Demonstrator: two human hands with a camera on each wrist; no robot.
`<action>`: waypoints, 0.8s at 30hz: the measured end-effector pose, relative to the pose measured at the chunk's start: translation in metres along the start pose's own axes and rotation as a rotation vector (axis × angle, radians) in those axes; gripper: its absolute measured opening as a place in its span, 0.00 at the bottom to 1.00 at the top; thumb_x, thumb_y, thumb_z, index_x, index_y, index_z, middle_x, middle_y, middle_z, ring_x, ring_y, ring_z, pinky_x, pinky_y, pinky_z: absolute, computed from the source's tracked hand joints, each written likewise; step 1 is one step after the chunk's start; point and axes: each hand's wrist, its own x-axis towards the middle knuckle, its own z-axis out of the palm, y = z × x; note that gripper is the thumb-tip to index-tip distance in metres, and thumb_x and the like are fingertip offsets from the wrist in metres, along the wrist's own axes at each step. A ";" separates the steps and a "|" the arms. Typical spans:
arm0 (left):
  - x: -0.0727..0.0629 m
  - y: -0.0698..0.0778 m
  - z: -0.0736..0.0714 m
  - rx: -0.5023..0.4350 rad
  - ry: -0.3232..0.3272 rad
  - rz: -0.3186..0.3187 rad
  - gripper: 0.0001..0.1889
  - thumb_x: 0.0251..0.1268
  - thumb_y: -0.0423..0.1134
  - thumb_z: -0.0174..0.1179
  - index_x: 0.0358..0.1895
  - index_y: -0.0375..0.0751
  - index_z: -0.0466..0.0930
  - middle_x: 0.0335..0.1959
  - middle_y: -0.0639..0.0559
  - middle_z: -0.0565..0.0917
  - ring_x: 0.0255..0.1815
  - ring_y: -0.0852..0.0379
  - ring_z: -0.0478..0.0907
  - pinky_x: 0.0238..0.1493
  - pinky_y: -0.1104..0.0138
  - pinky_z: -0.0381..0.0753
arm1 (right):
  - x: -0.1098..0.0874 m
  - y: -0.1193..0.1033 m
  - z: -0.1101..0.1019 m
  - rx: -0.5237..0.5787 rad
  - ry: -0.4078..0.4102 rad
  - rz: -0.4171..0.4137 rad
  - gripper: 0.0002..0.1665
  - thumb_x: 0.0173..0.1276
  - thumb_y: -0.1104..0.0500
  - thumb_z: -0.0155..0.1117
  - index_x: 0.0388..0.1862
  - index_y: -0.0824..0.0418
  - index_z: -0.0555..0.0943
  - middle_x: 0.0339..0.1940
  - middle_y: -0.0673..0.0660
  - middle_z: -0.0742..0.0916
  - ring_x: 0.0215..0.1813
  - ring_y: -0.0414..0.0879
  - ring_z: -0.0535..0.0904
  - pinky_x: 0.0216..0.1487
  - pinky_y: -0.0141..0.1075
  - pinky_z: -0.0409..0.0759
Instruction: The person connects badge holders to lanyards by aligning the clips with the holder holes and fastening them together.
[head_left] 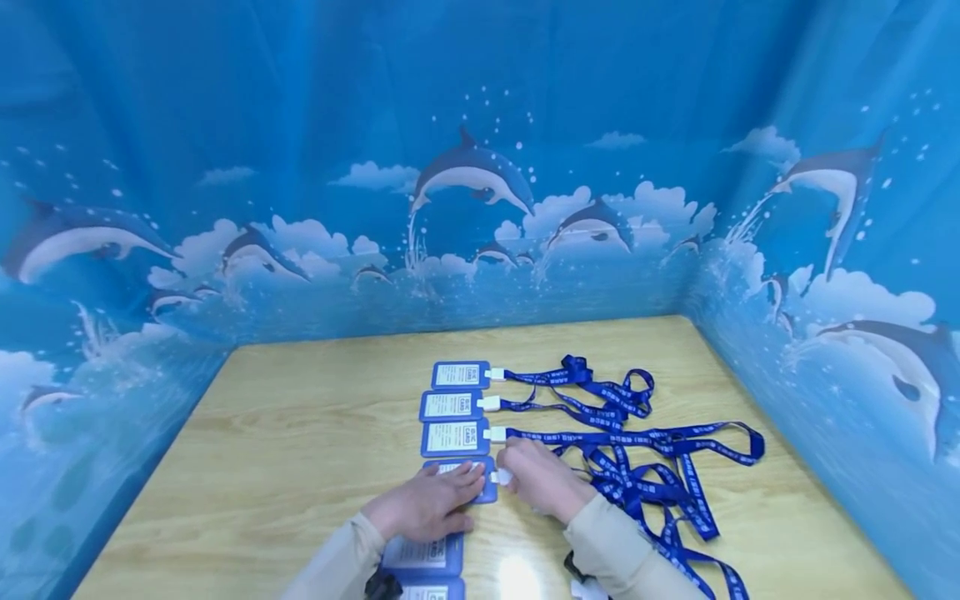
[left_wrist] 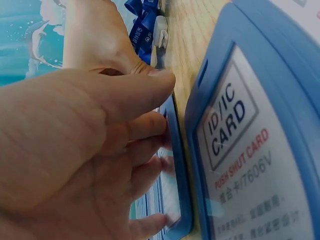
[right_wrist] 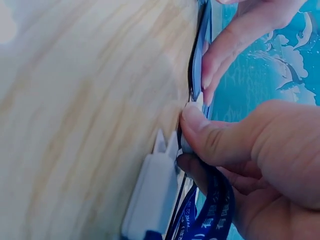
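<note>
A blue ID card holder [head_left: 488,490] lies fourth in a column on the table. My left hand [head_left: 430,503] rests on it with extended fingers [left_wrist: 146,172] pressing its clear face. At the holder's right end, my right hand [head_left: 542,475] pinches a white lanyard clip [head_left: 502,477] between thumb and forefinger. A dark blue lanyard strap [right_wrist: 216,200] runs from that clip beneath the right hand. The clip is mostly hidden by the fingers. Another white clip [right_wrist: 152,195] lies on the table beside the right hand in the right wrist view.
Farther back, three card holders, the nearest of them a blue one [head_left: 454,437], have white clips and lanyards attached. More holders, such as the lower one [head_left: 420,557], lie nearer me, partly under my left forearm. Tangled blue lanyards [head_left: 645,487] spread across the table's right side. Dolphin-print curtains [head_left: 337,167] surround the table.
</note>
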 end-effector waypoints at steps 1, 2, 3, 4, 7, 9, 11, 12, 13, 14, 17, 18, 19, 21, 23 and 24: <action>0.000 0.000 -0.001 0.005 0.002 0.001 0.33 0.76 0.55 0.53 0.79 0.49 0.59 0.82 0.55 0.54 0.83 0.53 0.51 0.80 0.42 0.51 | 0.002 -0.001 -0.001 -0.004 0.003 -0.003 0.16 0.52 0.69 0.77 0.43 0.63 0.89 0.36 0.54 0.88 0.36 0.41 0.82 0.39 0.28 0.85; 0.000 -0.001 -0.003 0.011 0.005 0.003 0.33 0.76 0.54 0.53 0.79 0.48 0.59 0.82 0.54 0.54 0.83 0.53 0.51 0.80 0.42 0.51 | 0.003 -0.002 -0.001 -0.010 0.006 -0.007 0.17 0.52 0.69 0.77 0.43 0.63 0.89 0.37 0.54 0.88 0.37 0.42 0.83 0.39 0.28 0.85; 0.000 0.000 -0.004 0.018 0.006 0.004 0.33 0.76 0.54 0.53 0.79 0.48 0.59 0.82 0.54 0.54 0.83 0.53 0.51 0.80 0.42 0.51 | 0.004 -0.003 -0.001 -0.014 0.007 -0.004 0.17 0.52 0.69 0.77 0.43 0.63 0.89 0.37 0.55 0.89 0.38 0.43 0.83 0.40 0.29 0.85; 0.000 0.000 -0.005 0.029 0.011 0.008 0.33 0.76 0.54 0.54 0.79 0.47 0.60 0.82 0.53 0.55 0.83 0.52 0.51 0.80 0.42 0.52 | 0.005 -0.003 -0.002 -0.013 0.006 0.002 0.17 0.52 0.69 0.77 0.43 0.63 0.89 0.37 0.55 0.89 0.38 0.43 0.83 0.40 0.29 0.85; 0.001 0.001 -0.008 0.050 0.012 0.010 0.33 0.76 0.54 0.53 0.78 0.47 0.60 0.82 0.53 0.55 0.83 0.53 0.52 0.80 0.42 0.53 | 0.005 -0.004 -0.004 -0.012 0.012 0.020 0.17 0.52 0.69 0.77 0.43 0.64 0.89 0.38 0.56 0.89 0.40 0.47 0.85 0.43 0.33 0.87; 0.002 0.002 -0.010 0.047 0.010 0.009 0.33 0.76 0.54 0.53 0.79 0.47 0.60 0.82 0.53 0.55 0.83 0.53 0.52 0.80 0.42 0.54 | 0.004 -0.003 -0.006 -0.008 0.013 0.029 0.18 0.53 0.69 0.77 0.44 0.65 0.88 0.40 0.57 0.89 0.43 0.49 0.85 0.47 0.36 0.87; 0.003 0.003 -0.011 0.042 0.007 0.005 0.33 0.76 0.54 0.52 0.79 0.48 0.60 0.82 0.54 0.55 0.83 0.53 0.52 0.80 0.42 0.54 | 0.002 -0.002 -0.007 0.004 0.010 0.032 0.18 0.53 0.69 0.76 0.46 0.65 0.88 0.42 0.58 0.89 0.46 0.51 0.86 0.51 0.39 0.87; 0.003 0.003 -0.011 0.041 0.008 0.004 0.33 0.76 0.55 0.52 0.79 0.48 0.59 0.82 0.54 0.55 0.83 0.53 0.52 0.80 0.43 0.54 | 0.001 -0.001 -0.007 0.010 0.008 0.030 0.18 0.54 0.69 0.76 0.46 0.65 0.88 0.43 0.58 0.89 0.48 0.52 0.86 0.53 0.40 0.87; 0.003 0.003 -0.011 0.039 0.010 0.001 0.33 0.76 0.55 0.53 0.79 0.49 0.59 0.82 0.54 0.55 0.83 0.53 0.52 0.80 0.43 0.54 | 0.000 0.000 -0.008 0.022 0.004 0.031 0.19 0.55 0.69 0.76 0.47 0.65 0.87 0.45 0.59 0.89 0.49 0.53 0.85 0.54 0.42 0.86; 0.003 0.003 -0.011 0.035 0.015 0.000 0.33 0.76 0.55 0.53 0.79 0.49 0.60 0.82 0.54 0.55 0.83 0.53 0.52 0.80 0.43 0.54 | 0.000 0.001 -0.008 0.034 0.000 0.034 0.19 0.55 0.68 0.76 0.48 0.65 0.87 0.46 0.59 0.89 0.50 0.54 0.85 0.55 0.43 0.86; 0.003 0.003 -0.009 0.028 0.034 0.002 0.34 0.75 0.56 0.54 0.78 0.48 0.60 0.82 0.54 0.56 0.82 0.52 0.53 0.79 0.43 0.55 | -0.002 0.003 -0.006 0.058 -0.018 0.051 0.19 0.57 0.66 0.75 0.50 0.63 0.87 0.49 0.59 0.88 0.52 0.53 0.85 0.57 0.43 0.86; 0.003 0.003 -0.009 0.025 0.039 0.003 0.34 0.75 0.56 0.54 0.78 0.48 0.61 0.82 0.54 0.56 0.82 0.52 0.53 0.79 0.43 0.55 | -0.003 0.004 -0.006 0.066 -0.022 0.055 0.19 0.58 0.66 0.75 0.50 0.63 0.87 0.49 0.58 0.88 0.52 0.53 0.85 0.56 0.43 0.86; 0.003 0.002 -0.008 0.022 0.043 0.002 0.34 0.74 0.57 0.54 0.78 0.49 0.61 0.82 0.55 0.57 0.82 0.51 0.53 0.79 0.42 0.56 | -0.003 0.004 -0.005 0.070 -0.029 0.060 0.19 0.59 0.65 0.75 0.51 0.63 0.86 0.50 0.58 0.88 0.51 0.52 0.85 0.55 0.42 0.86; 0.002 0.002 -0.007 0.010 0.046 -0.001 0.35 0.74 0.57 0.55 0.78 0.49 0.61 0.82 0.55 0.57 0.82 0.50 0.53 0.79 0.42 0.56 | -0.004 0.004 -0.004 0.071 -0.043 0.065 0.19 0.60 0.62 0.74 0.52 0.62 0.86 0.52 0.58 0.87 0.52 0.52 0.85 0.56 0.43 0.86; 0.003 0.001 -0.007 0.004 0.048 -0.006 0.35 0.73 0.58 0.56 0.78 0.50 0.62 0.82 0.56 0.57 0.83 0.50 0.52 0.79 0.42 0.55 | -0.004 0.006 -0.004 0.064 -0.052 0.063 0.20 0.61 0.60 0.74 0.53 0.61 0.86 0.53 0.59 0.87 0.54 0.53 0.84 0.58 0.45 0.85; 0.003 0.001 -0.007 0.004 0.051 -0.006 0.35 0.72 0.58 0.56 0.78 0.50 0.62 0.82 0.57 0.57 0.83 0.49 0.52 0.79 0.42 0.55 | -0.004 0.006 -0.005 0.056 -0.054 0.059 0.20 0.62 0.60 0.74 0.53 0.61 0.86 0.54 0.59 0.87 0.56 0.54 0.84 0.60 0.46 0.84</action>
